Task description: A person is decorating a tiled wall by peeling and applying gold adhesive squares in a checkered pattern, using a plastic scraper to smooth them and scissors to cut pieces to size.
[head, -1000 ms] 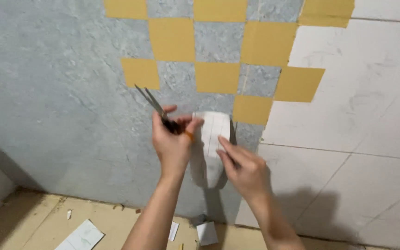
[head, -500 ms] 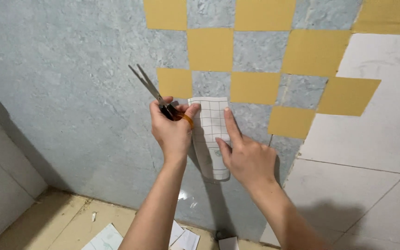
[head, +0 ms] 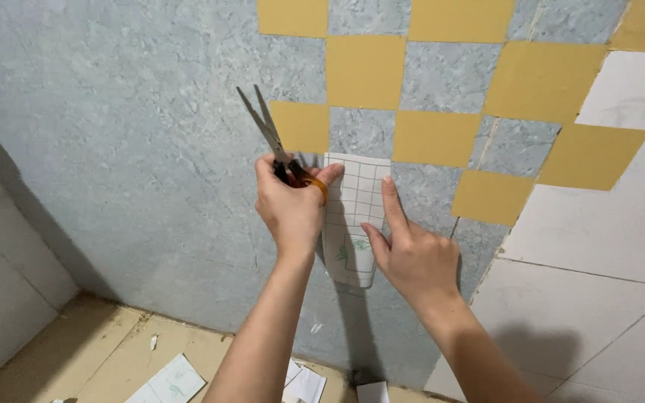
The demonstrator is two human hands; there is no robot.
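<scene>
Pressing against the grey wall (head: 113, 149), the white gridded sheet (head: 356, 216) hangs with its long axis vertical, just below the yellow squares (head: 367, 71). The right hand (head: 412, 257) lies flat on its right edge, fingers spread, index pointing up. The left hand (head: 293, 209) sits at its upper left corner, clamped around scissors (head: 270, 138) whose blades point up-left, away from the sheet.

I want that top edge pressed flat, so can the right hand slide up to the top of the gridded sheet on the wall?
Probably yes: the right hand already rests on the gridded sheet, with bare sheet above its forefinger.
</scene>
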